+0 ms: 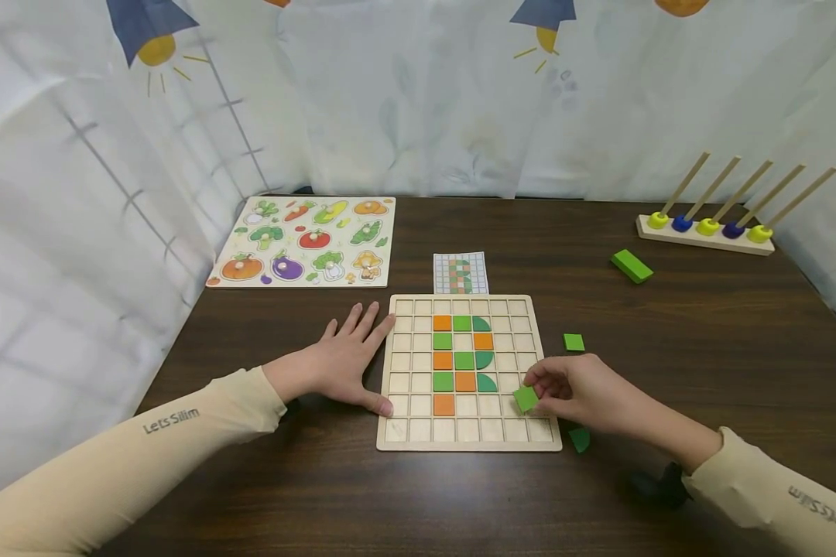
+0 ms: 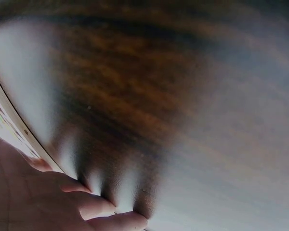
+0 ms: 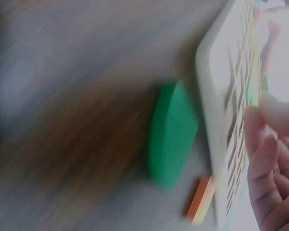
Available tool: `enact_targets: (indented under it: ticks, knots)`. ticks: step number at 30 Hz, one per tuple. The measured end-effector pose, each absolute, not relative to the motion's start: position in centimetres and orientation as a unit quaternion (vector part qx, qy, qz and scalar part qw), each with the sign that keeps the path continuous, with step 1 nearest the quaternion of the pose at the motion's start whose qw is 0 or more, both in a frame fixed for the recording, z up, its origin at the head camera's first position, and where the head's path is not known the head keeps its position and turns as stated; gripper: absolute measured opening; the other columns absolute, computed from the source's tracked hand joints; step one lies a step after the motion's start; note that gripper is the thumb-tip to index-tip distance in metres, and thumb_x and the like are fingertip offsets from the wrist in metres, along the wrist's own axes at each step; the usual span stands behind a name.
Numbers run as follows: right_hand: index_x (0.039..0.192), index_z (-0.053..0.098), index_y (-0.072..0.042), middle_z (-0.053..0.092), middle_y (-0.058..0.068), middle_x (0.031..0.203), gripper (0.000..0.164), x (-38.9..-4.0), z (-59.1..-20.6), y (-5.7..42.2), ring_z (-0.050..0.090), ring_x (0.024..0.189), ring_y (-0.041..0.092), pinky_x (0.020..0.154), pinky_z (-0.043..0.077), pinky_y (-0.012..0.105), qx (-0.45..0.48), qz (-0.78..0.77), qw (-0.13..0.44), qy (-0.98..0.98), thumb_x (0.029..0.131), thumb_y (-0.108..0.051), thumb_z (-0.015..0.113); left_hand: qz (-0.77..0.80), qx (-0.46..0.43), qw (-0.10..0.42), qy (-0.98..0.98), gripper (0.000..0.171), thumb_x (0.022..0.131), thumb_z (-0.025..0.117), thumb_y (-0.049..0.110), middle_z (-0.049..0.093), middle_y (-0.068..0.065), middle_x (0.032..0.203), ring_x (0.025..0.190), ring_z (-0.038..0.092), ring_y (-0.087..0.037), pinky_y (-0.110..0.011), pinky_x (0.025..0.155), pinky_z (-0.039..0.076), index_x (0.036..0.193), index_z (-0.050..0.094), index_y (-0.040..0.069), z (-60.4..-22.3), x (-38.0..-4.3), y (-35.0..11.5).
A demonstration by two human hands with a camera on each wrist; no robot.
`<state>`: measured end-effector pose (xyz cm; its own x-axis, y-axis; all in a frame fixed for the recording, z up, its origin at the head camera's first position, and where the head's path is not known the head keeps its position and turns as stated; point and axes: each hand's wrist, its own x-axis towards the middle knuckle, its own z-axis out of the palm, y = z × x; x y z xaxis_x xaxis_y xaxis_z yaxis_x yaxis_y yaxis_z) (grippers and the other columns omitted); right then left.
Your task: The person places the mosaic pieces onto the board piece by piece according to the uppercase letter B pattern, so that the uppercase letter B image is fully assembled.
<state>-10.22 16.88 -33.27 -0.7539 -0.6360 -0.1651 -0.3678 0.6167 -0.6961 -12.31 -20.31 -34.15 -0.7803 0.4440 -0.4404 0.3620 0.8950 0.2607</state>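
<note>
A wooden grid board (image 1: 406, 430) lies on the table, holding orange, light green and dark green tiles in several cells. My left hand (image 1: 344, 360) is spread flat at the board's left side, thumb and fingertips touching its edge. Over the lower right cells, my right hand (image 1: 574, 391) pinches a light green square tile (image 1: 525, 399) between thumb and fingers. Just right of the board lie another light green square tile (image 1: 573, 343) and a dark green quarter-round tile (image 3: 173, 134). An orange tile (image 3: 201, 199) also shows beside the board in the right wrist view.
A printed pattern card (image 1: 460, 273) touches the board's far edge. Farther back on the left lies a vegetable knob puzzle (image 1: 306, 241). A green block (image 1: 632, 266) and a peg stand with rings (image 1: 705, 234) are at the back right, before a white curtain (image 1: 418, 100).
</note>
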Motion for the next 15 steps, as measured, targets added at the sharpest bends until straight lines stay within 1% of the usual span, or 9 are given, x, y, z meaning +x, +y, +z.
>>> enact_targets:
  ticks: [3, 11, 15]
  knots:
    - [0.103, 0.072, -0.008, 0.067, -0.009, 0.084, 0.021, -10.1, -33.3, 15.2, 0.060, 0.078, 0.000, 0.068, 0.055, 0.020, -0.291, -0.331, 0.204, 0.874, 0.086, -0.012, 0.082, 0.081, 0.212, 0.254, 0.940, 0.135, 0.073, 0.076, 0.075, -0.005, -0.025, 0.171, 0.157, -0.005, -0.050, -0.078, 0.116, 0.012, 0.165, 0.003, 0.008, -34.1, -12.1, -20.4]
    - [0.099, 0.073, -0.008, 0.065, -0.010, 0.080, 0.019, -9.6, -33.4, 11.9, 0.060, 0.074, -0.002, 0.068, 0.054, 0.020, -0.316, -0.317, 0.184, 0.875, 0.083, -0.008, 0.084, 0.081, 0.215, 0.253, 0.940, 0.134, 0.074, 0.075, 0.075, -0.005, -0.025, 0.171, 0.157, -0.004, -0.050, -0.077, 0.117, 0.011, 0.166, 0.003, 0.008, -34.0, -12.1, -20.2]
    - [0.097, 0.073, -0.009, 0.064, -0.011, 0.077, 0.019, -9.5, -33.4, 10.7, 0.058, 0.073, -0.002, 0.068, 0.053, 0.019, -0.325, -0.312, 0.184, 0.874, 0.083, -0.010, 0.085, 0.075, 0.212, 0.252, 0.941, 0.135, 0.074, 0.075, 0.076, -0.005, -0.024, 0.171, 0.157, -0.004, -0.049, -0.077, 0.117, 0.011, 0.166, 0.002, 0.009, -33.8, -12.2, -20.2]
